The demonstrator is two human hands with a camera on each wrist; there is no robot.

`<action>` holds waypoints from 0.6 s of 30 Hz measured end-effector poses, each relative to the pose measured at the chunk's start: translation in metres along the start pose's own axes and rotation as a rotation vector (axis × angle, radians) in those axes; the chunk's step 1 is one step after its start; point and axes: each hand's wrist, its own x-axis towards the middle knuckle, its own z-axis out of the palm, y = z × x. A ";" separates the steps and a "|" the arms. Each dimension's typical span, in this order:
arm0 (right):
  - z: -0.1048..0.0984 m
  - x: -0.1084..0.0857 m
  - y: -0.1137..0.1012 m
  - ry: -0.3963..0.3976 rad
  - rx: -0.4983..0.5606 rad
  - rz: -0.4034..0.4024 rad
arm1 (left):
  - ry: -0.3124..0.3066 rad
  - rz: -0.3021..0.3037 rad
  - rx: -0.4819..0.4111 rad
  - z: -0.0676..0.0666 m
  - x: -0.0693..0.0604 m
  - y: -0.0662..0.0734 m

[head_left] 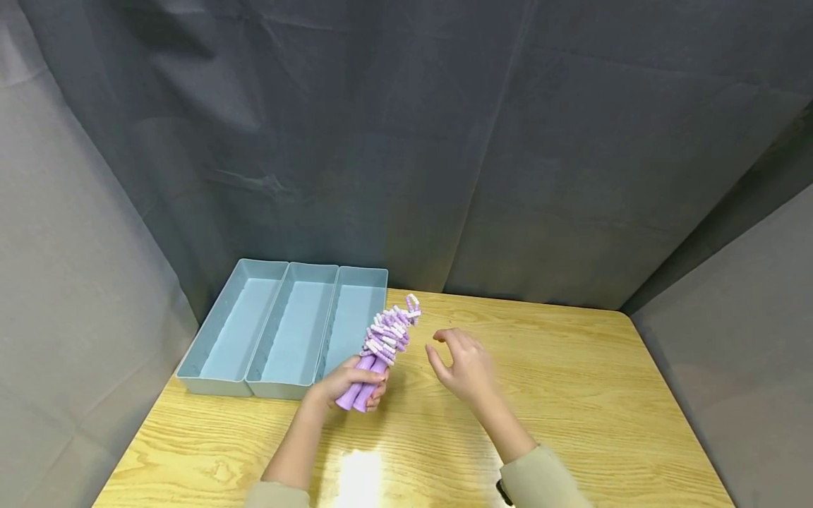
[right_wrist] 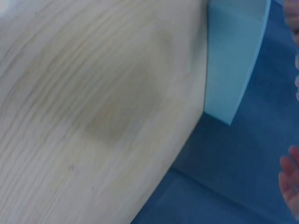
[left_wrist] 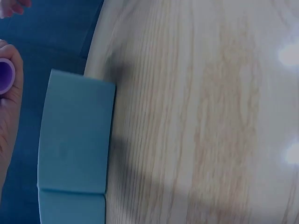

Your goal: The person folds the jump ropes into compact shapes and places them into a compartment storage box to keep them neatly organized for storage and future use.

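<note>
A beaded jump rope, purple and white, is bundled above its two purple handles. My left hand grips both handles together, thumb across them, over the table in front of the trays. In the left wrist view, the hollow end of a purple handle shows at the left edge, inside the left hand. To the right of the rope, apart from it, my right hand hovers with fingers loosely bent and nothing in them. Part of that right hand shows at the right edge of the right wrist view.
Three light-blue trays stand side by side on the left of the wooden table, with nothing seen inside them. A dark grey curtain hangs behind the table, and lighter grey cloth closes off the sides.
</note>
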 end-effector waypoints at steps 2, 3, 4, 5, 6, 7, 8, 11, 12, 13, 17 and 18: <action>0.008 0.000 -0.004 0.005 -0.043 -0.026 | -0.002 0.014 -0.005 -0.004 -0.004 0.002; 0.013 -0.001 -0.006 0.005 -0.065 -0.031 | 0.002 0.023 -0.005 -0.005 -0.006 0.002; 0.017 -0.001 -0.008 0.009 -0.084 -0.039 | 0.007 0.027 -0.005 -0.007 -0.009 0.004; 0.021 -0.002 -0.010 0.008 -0.107 -0.043 | 0.013 0.031 -0.009 -0.009 -0.011 0.005; 0.025 -0.002 -0.012 0.009 -0.125 -0.049 | 0.018 0.036 -0.007 -0.010 -0.013 0.006; 0.029 -0.002 -0.014 0.008 -0.143 -0.049 | 0.029 0.035 -0.010 -0.012 -0.016 0.007; 0.032 -0.002 -0.016 0.008 -0.159 -0.051 | 0.034 0.041 -0.008 -0.014 -0.018 0.008; 0.043 -0.002 -0.019 0.001 -0.209 -0.047 | 0.053 0.055 -0.009 -0.020 -0.026 0.012; 0.046 -0.001 -0.020 -0.006 -0.220 -0.041 | 0.061 0.061 -0.009 -0.022 -0.028 0.014; 0.049 -0.001 -0.021 -0.013 -0.229 -0.034 | 0.070 0.065 -0.008 -0.024 -0.031 0.015; 0.060 0.001 -0.024 -0.063 -0.270 0.000 | 0.133 0.077 -0.012 -0.030 -0.040 0.022; 0.062 0.002 -0.025 -0.074 -0.278 0.006 | 0.148 0.080 -0.010 -0.032 -0.043 0.024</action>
